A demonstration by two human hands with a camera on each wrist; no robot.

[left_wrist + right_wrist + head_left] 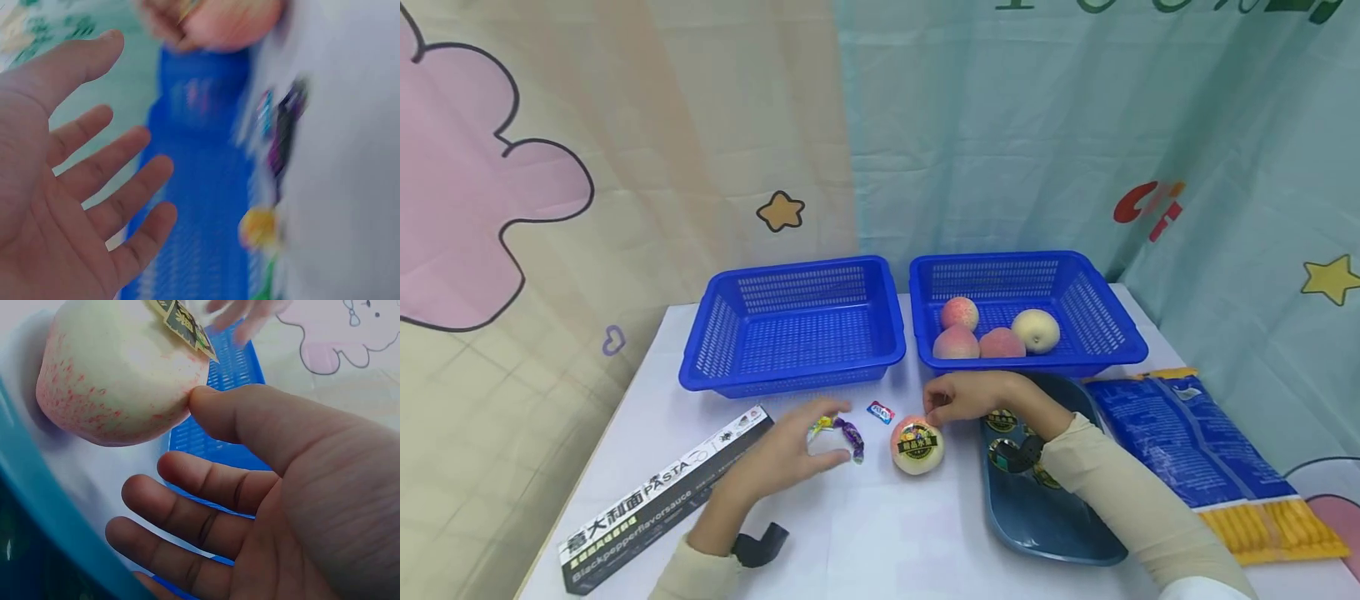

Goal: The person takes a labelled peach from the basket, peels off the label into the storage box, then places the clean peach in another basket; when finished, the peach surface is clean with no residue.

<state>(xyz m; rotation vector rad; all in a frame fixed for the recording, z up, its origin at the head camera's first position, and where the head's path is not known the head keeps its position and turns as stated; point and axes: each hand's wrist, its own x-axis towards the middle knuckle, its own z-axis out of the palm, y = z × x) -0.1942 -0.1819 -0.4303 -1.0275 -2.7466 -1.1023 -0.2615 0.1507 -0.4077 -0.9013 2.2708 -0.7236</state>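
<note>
A pale pink peach [919, 465] with a black-and-gold label [917, 442] sits on the white table. My right hand [966, 396] is at its upper right side; in the right wrist view the thumb tip [203, 400] is right at the peach's edge. The other fingers are loosely bent, apart from the fruit. One corner of the label stands up from the skin. My left hand [790, 450] hovers with spread fingers around a yellow candy [822, 427] and a purple candy [853, 442], holding nothing. A small red-and-blue candy [881, 412] lies between the hands.
Two blue baskets [793, 379] stand at the back; the right basket [1120, 325] holds several peaches [959, 313]. A dark teal tray [1037, 533] with labelled things lies under my right forearm. A pasta box [662, 500] is left, a blue-yellow bag [1195, 442] right.
</note>
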